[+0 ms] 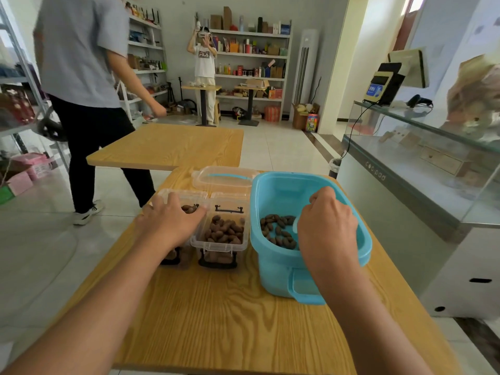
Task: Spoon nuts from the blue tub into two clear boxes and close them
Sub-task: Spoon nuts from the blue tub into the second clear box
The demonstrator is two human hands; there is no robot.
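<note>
Right hand (pixel 326 228), fingers curled, apparently gripping a pale scoop, inside the smooth blue tub (pixel 351 255) above glossy brown nuts (pixel 278 231); left hand (pixel 169 220) spread flat over the far-left clear box (pixel 186 194); second rectangular clear box (pixel 220 246) between, open, nut-filled; woodgrain table (pixel 230 315).

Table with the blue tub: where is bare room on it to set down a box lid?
The wooden table is bare in front, between both forearms, below the two clear boxes and left of the blue tub. The far edge is crowded: the tub's clear lid lies behind the boxes. The left hand covers the left box.
</note>
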